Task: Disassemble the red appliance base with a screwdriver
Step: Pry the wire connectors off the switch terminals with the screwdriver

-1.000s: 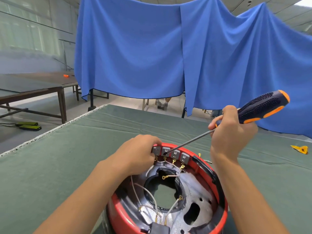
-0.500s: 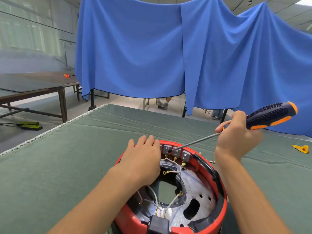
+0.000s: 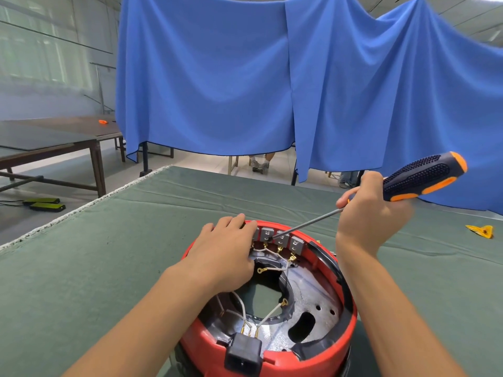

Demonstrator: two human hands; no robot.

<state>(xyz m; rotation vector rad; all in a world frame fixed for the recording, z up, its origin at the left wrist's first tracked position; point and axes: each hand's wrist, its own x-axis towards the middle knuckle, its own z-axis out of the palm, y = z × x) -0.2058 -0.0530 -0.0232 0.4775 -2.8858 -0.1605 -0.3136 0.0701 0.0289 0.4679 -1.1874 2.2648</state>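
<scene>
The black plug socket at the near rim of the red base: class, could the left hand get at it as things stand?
Probably yes: the left hand rests flat on the red base and holds nothing, and the black plug socket sits uncovered.

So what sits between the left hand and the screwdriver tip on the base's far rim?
Head view: only one grey terminal block. The left hand lies at its left edge; the screwdriver tip meets its right side.

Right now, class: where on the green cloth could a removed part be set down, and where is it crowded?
Free: the green felt table cloth left of the round red appliance base, and the strip between it and the small yellow plastic piece. Crowded: over the base, where the left hand rests and the right hand works the black-and-orange screwdriver.
</scene>
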